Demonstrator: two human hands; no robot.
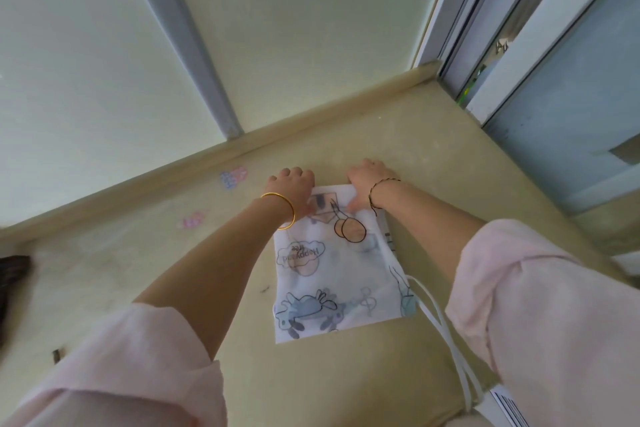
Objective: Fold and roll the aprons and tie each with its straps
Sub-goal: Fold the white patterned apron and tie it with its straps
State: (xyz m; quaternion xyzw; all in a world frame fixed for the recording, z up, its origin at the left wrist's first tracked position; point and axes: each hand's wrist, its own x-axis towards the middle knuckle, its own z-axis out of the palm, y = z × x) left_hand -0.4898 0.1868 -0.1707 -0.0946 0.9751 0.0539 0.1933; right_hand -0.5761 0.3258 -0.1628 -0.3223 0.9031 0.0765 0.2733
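Note:
A thin white apron (337,274) printed with cartoon animals and a "Happy" bubble lies folded into a narrow strip on the beige floor. My left hand (294,185) and my right hand (369,180) both grip its far edge, fingers curled over the fabric. Its white straps (446,333) trail off the near right corner toward my right sleeve.
A beige skirting (242,144) and pale wall run along the far side. A sliding door frame (485,55) stands at the right. Small stickers (233,177) mark the floor to the left. Something dark (12,274) lies at the left edge. A striped item (509,407) pokes in at the bottom right.

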